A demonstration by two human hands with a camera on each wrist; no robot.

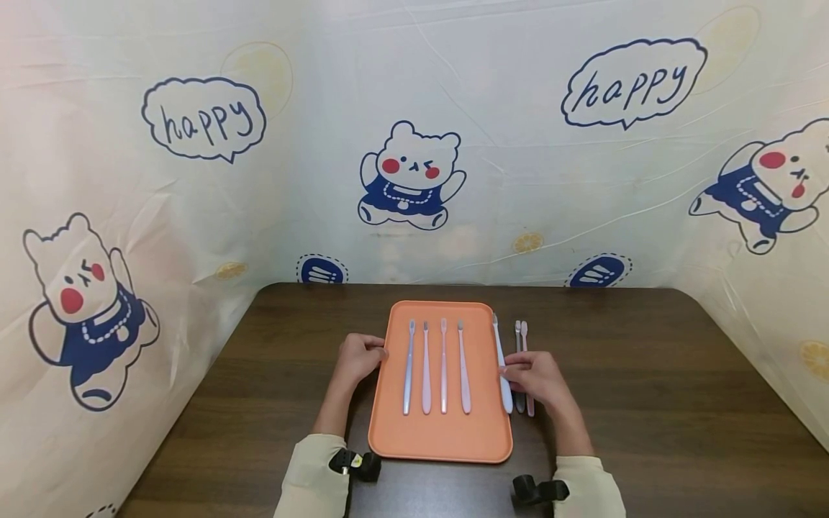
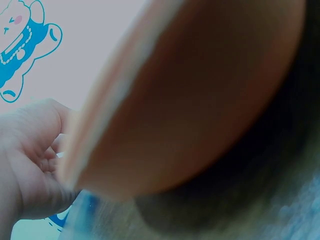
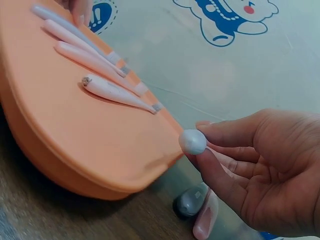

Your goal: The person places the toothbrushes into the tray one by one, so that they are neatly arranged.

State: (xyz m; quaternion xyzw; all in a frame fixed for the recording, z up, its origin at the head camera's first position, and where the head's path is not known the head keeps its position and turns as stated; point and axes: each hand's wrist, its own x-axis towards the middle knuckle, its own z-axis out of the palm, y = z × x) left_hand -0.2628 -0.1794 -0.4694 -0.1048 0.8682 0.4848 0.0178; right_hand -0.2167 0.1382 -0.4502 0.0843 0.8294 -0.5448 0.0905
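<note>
An orange tray lies on the table with several toothbrushes side by side on it, among them a blue one and a pink one. At the tray's left rim my left hand grips the edge; the left wrist view shows the fingers partly hidden behind it. My right hand pinches a light blue toothbrush by its handle over the tray's right rim. In the right wrist view its rounded white-blue end points at the camera between thumb and fingers.
Just right of the tray, a dark grey toothbrush and a pink one lie on the brown table, partly behind my right hand. A printed curtain stands at the back and both sides.
</note>
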